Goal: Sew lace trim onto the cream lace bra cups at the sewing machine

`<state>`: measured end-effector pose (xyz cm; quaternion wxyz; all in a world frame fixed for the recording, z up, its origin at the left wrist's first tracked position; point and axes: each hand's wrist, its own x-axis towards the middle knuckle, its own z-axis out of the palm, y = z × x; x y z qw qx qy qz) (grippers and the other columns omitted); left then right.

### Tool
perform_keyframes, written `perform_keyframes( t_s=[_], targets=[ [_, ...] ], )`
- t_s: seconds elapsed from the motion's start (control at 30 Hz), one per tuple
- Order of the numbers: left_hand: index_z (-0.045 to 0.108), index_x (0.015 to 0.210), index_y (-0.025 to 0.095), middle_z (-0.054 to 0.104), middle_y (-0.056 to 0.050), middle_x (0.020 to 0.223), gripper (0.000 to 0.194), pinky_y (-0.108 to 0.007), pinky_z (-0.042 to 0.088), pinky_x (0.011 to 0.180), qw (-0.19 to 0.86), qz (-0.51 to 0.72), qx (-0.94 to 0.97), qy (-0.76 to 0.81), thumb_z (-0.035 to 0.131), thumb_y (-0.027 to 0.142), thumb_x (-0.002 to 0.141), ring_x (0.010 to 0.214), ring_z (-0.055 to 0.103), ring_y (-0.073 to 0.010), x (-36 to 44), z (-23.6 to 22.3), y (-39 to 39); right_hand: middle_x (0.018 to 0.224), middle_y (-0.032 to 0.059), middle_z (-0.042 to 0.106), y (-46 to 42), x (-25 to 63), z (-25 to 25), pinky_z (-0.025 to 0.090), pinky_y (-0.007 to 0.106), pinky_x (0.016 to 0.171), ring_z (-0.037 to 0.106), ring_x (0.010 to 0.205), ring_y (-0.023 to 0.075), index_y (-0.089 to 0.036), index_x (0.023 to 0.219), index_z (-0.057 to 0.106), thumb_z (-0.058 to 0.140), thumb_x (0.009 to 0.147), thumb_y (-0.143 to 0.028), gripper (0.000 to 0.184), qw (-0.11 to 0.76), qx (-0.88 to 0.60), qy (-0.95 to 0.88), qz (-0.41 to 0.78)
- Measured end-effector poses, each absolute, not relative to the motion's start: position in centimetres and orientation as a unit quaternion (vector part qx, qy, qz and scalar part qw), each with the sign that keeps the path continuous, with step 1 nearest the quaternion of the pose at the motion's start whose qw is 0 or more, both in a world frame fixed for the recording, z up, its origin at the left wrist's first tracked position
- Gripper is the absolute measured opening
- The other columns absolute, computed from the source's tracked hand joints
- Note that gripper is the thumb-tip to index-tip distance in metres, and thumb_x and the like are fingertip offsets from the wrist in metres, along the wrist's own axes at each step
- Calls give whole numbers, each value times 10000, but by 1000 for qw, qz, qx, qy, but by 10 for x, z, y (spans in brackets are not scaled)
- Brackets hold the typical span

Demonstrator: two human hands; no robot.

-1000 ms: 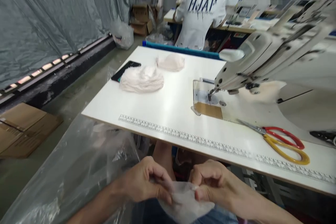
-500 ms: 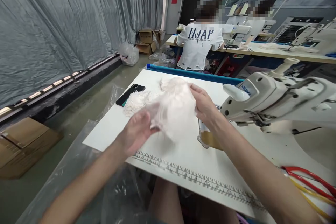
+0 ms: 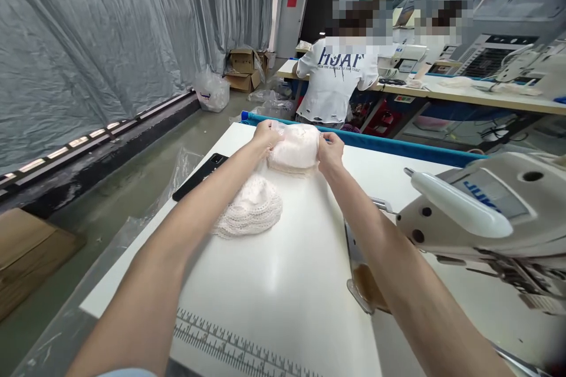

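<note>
Both my hands are stretched out toward the far edge of the white table [image 3: 265, 283]. A pale pinkish-white fabric piece [image 3: 294, 144] is pinched at its left side by my left hand [image 3: 266, 135] and at its right side by my right hand [image 3: 331, 150]. It lies over a small stack of similar cloth, whose lower edges show beneath it. Nearer to me, a second stack of off-white knitted or lacy pieces [image 3: 252, 209] rests partly behind my left forearm. A black phone [image 3: 198, 175] lies beside that forearm, partly covered by it.
A white sewing machine [image 3: 481, 206] stands at right, its metal plate [image 3: 360, 271] beside my right forearm. A printed ruler [image 3: 230, 344] runs along the near edge. Beyond a blue cloth roll [image 3: 375, 140], people sit at another bench. Cardboard boxes [image 3: 35, 259] stand on the floor at left.
My hands have carried the fabric piece from mid-table to the far stack and lowered it there. The view has shifted closer over the table, and the nearer stack now shows more fully.
</note>
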<state>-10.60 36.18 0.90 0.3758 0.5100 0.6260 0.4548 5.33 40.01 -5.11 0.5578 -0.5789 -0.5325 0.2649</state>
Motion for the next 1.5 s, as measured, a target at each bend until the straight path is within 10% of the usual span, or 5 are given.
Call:
perform_keyframes(
  t_s=[0.27,0.57,1.5],
  targets=[
    [535,1152,147,530,-130,1201,550,-385,350,971,209,288,649,673,615,8,626,1175,439,-289,-115,12,327,1167,78,546,377,63,-54,491,405,816,570,976,199,-167,1162,523,525,898,-319,304,469,-689,-527,164],
    [698,822,206,671,9,794,195,-229,423,718,139,119,797,575,680,204,628,804,591,-170,-149,38,215,816,40,607,302,28,-29,466,306,649,565,686,171,-198,807,581,494,818,-259,106,444,-394,-784,181],
    [547,829,107,491,34,599,110,-169,365,475,304,393,651,574,465,170,794,491,441,-60,-158,18,201,826,33,582,221,17,-34,427,278,544,537,584,147,-222,974,511,385,872,-231,161,403,-352,-840,92]
  ],
)
